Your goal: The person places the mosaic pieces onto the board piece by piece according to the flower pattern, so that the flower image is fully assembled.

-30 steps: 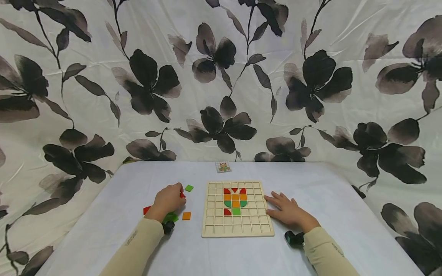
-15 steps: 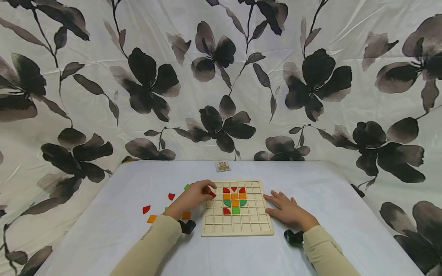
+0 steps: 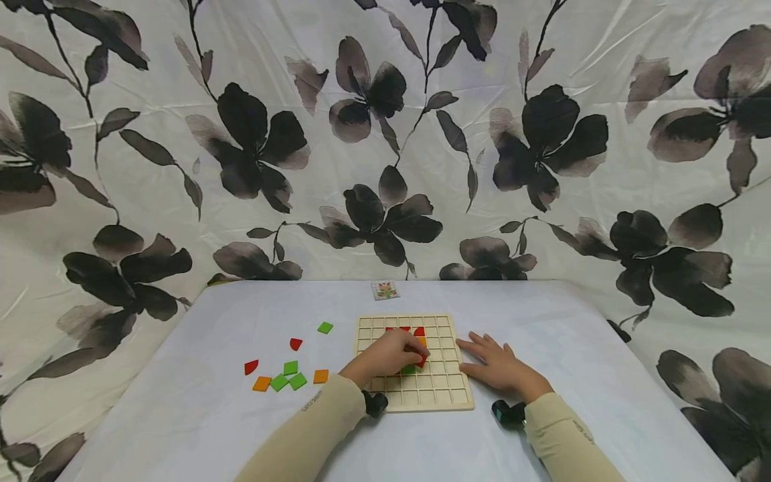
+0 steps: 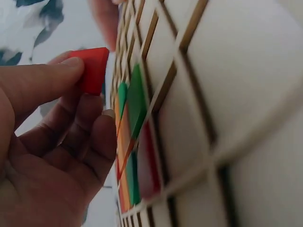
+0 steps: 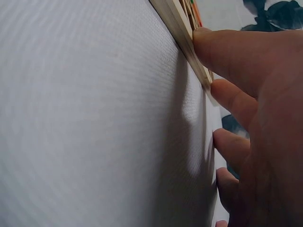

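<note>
- Head: counted loose on tabletop (image 3: 181,422), left of one grid board (image 3: 442,386): four green tiles (image 3: 291,367), two orange tiles (image 3: 321,376), two red quarter-rounds (image 3: 296,344). Logged one picture card (image 3: 385,290) beyond. Cannot read sleeve lettering (image 3: 312,401).
- Left wrist: found one red tile (image 4: 94,71) pinched in fingers of left hand (image 4: 52,170), just above board.
- Right wrist: noted spread fingers on right hand (image 5: 272,118), thumb touching board edge.

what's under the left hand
The board: a green tile partly shows below the left hand, which pinches a red tile. In the head view, the hand covers part of the board; what sits there can't be seen.
</note>
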`<state>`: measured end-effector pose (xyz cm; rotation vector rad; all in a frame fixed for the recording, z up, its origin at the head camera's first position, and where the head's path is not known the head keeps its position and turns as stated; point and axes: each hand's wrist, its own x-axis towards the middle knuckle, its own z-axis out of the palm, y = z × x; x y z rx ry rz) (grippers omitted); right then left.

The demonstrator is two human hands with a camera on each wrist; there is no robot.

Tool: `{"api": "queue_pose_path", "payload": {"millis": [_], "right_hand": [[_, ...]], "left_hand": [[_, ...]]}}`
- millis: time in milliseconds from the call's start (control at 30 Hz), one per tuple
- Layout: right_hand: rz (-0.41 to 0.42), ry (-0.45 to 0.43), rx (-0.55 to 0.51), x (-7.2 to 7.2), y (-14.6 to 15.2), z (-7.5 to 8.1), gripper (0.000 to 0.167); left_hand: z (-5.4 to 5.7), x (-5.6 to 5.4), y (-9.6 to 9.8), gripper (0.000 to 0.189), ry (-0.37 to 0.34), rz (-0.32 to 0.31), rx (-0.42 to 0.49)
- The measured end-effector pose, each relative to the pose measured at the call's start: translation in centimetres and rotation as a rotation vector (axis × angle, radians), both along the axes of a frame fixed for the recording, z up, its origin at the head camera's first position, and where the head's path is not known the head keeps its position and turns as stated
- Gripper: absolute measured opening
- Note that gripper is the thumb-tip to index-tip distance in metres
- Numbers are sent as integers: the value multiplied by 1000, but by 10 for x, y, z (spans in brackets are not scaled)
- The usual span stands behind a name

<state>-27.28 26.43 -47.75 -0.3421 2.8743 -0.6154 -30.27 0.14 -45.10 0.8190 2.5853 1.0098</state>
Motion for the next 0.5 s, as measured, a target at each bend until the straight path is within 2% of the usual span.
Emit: {"api": "queue_pose_path", "payload": {"millis": [100,267,500], "right_hand": [[-1,0,-1,-1,0,-1,60],[-9,-11,-5,0,0,-1,60],[3,-3,-17,1,0,-2,61]], "left_hand": [[-3,1,9,18,32,-22,-39],[-3,1,18,12,78,-15,-100],[1,0,22,12,96,-36,-168]]}}
